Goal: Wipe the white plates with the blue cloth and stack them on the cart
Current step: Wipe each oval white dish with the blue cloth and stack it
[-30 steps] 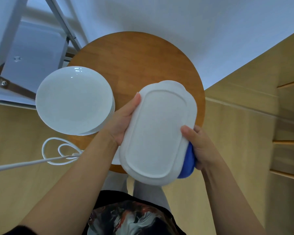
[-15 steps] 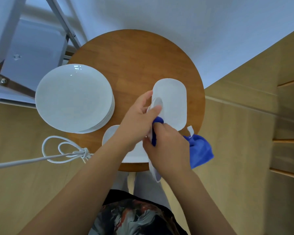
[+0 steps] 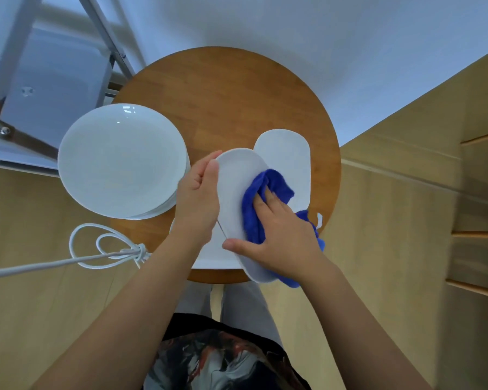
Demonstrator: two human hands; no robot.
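Round wooden table [image 3: 223, 102], knotted white cord [image 3: 110, 249], white metal frame [image 3: 102, 38], wood-panelled floor [image 3: 406, 220]

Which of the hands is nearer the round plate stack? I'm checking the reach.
Left. The left hand sits beside the round plate stack; the right hand is farther away, wiping with the blue cloth.

The oval plate [image 3: 234, 192] has tilted face-up, and the blue cloth [image 3: 261, 201] now spreads across it.
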